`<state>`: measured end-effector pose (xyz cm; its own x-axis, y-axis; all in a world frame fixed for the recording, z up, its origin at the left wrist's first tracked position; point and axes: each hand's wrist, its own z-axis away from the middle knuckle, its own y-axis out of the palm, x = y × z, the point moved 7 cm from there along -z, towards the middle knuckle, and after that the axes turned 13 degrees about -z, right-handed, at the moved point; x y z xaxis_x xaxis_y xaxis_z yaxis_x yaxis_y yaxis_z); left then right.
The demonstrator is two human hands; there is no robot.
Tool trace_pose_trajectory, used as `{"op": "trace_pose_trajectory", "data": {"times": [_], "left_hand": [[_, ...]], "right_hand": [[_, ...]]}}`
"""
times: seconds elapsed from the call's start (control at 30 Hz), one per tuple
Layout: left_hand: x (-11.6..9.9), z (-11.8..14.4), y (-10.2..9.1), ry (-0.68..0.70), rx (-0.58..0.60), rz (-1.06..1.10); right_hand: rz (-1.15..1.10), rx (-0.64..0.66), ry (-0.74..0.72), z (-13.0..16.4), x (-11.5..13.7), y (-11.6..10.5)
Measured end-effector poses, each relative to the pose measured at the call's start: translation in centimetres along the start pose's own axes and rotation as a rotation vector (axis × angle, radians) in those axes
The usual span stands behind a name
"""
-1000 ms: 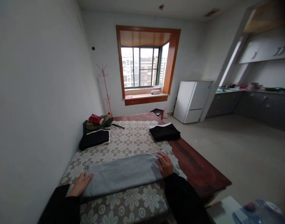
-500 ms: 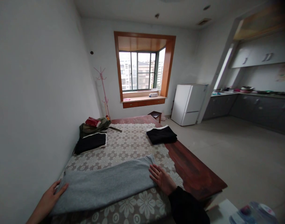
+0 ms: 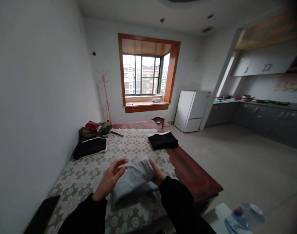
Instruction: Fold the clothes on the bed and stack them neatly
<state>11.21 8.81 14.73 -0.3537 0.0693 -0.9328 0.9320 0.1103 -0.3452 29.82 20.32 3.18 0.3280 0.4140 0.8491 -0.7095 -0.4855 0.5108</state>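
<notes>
The left hand (image 3: pixel 111 179), fingers parted, and the right hand (image 3: pixel 158 174), grip unclear, flank gray cloth (image 3: pixel 134 177) apparently mid-fold between them, the next move seemingly calling for even pressing.

Wears long black sleeves, matching in colour: left sleeve (image 3: pixel 87 214) at bottom of frame, left of centre; right sleeve (image 3: pixel 179 203) at bottom, right of centre. Appears plain on both sides; too dark to read any weave. Fits loose and full along the forearms, narrowing at the wrists. Leaves left hand (image 3: pixel 109 179) and right hand (image 3: pixel 158 174) bare, lower middle of frame, right fingers partly hidden.
</notes>
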Motion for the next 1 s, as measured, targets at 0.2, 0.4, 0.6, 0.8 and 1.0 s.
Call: {"op": "trace_pose_trajectory", "data": {"times": [0.2, 0.4, 0.6, 0.8, 1.0], "left_hand": [[7.5, 2.1, 3.1, 0.02, -0.119, -0.536], [11.3, 1.8, 6.7, 0.125, -0.073, -1.111], [12.3, 1.8, 8.4, 0.156, -0.134, -1.32], [12.2, 1.8, 8.7, 0.155, -0.16, -1.343], [11.8, 2.1, 8.7, 0.116, -0.159, -1.26]], "right_hand": [[0.306, -0.181, -0.094, 0.0, -0.2, -5.6], [0.606, -0.241, -0.135, -0.4, 1.4, -7.0], [0.946, -0.318, -0.138, 0.6, 1.3, -7.7], [1.26, -0.451, -0.045, 1.3, 0.5, -7.8], [1.462, -0.476, -0.017, 1.4, 0.4, -7.5]]}}
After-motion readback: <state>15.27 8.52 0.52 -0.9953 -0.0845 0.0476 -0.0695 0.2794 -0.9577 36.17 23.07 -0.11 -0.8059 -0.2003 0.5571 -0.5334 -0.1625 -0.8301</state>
